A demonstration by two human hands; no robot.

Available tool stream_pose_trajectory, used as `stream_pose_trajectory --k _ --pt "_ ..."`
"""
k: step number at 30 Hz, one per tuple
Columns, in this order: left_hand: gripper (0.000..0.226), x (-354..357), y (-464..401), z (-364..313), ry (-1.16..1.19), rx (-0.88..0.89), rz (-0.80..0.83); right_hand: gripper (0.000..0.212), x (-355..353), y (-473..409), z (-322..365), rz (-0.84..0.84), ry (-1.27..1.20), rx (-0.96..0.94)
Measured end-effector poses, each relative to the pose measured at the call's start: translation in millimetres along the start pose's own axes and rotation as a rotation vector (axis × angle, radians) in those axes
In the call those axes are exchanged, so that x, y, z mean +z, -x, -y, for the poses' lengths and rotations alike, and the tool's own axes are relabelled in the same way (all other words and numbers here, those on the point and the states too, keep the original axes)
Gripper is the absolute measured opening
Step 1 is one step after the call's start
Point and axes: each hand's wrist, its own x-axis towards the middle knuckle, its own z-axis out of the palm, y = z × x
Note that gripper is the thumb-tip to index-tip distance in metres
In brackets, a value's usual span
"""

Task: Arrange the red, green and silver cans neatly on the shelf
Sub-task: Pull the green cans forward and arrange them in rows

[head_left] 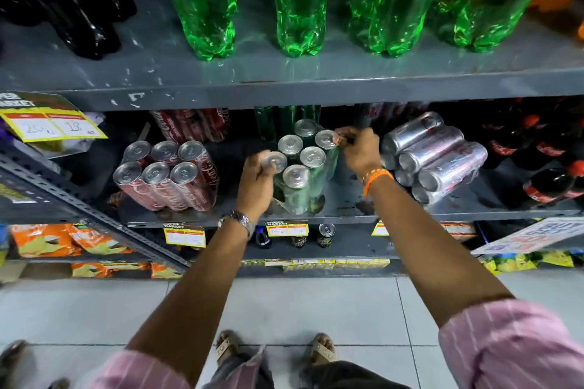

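A shrink-wrapped pack of green cans (301,174) stands upright in the middle of the grey shelf (347,199). My left hand (257,180) grips the front-left can of that pack at its top. My right hand (357,148) holds the back-right can by its rim. A wrapped pack of red cans (170,174) stands upright to the left. A wrapped pack of silver cans (439,158) lies tipped on its side to the right. More red cans (192,125) lie further back.
Large green Sprite bottles (300,9) and dark cola bottles (79,9) fill the shelf above. Small cola bottles (543,167) stand at the right. A slanted metal rail (79,202) crosses the left. Price tags hang on the shelf edge; snack bags sit below.
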Motion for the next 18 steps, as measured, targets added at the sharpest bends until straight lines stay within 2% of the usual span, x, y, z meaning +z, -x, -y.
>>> stream_pose_trajectory --k 2,6,9,11,13,15,18 --pt "0.037 8.0 21.2 0.8 -0.079 0.01 -0.026 0.022 5.9 -16.3 5.4 0.058 0.033 -0.028" --pt "0.049 11.7 28.7 -10.0 0.009 -0.071 -0.02 0.023 12.1 -35.3 10.5 0.142 0.025 0.009" --pt "0.053 3.8 -1.1 -25.3 0.018 -0.051 -0.002 0.027 2.0 -13.1 15.8 0.052 -0.005 -0.037" --pt "0.054 -0.5 -32.2 -37.5 -0.037 -0.034 0.081 0.022 0.7 22.7 18.4 -0.117 -0.058 -0.09" --pt "0.054 1.4 -61.7 -49.1 -0.089 0.0 0.216 0.018 10.6 67.2 20.4 -0.206 -0.177 -0.092" --pt "0.046 9.1 -86.3 -56.7 -0.141 0.005 0.341 0.029 26.6 101.4 18.1 -0.198 -0.192 -0.073" --pt "0.038 22.4 -109.8 -59.1 -0.193 0.026 0.448 0.044 43.4 119.9 10.9 -0.164 -0.048 -0.077"
